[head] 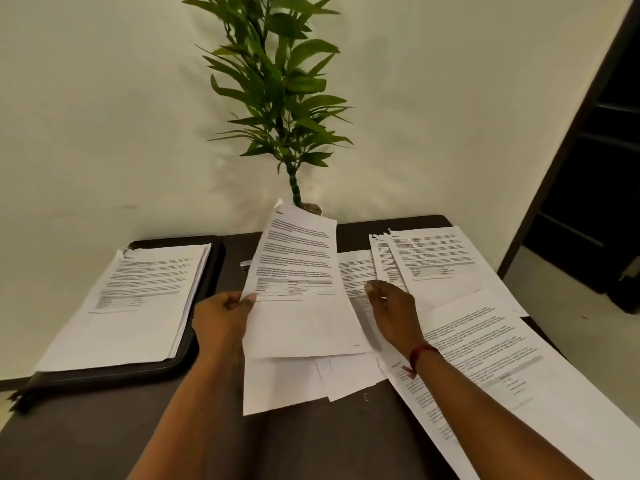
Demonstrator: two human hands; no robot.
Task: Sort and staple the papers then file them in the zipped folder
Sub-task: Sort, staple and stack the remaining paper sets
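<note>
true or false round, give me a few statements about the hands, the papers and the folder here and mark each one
1. The left hand grips a printed sheet by its left edge. True.
2. The folder lies on the right side of the table. False: it lies on the left, with a stack of papers on it.
3. A plant stands at the table's far edge, in front of the wall. True.
4. The wrist of the right hand is bare. False: a red thread band circles it.
</note>
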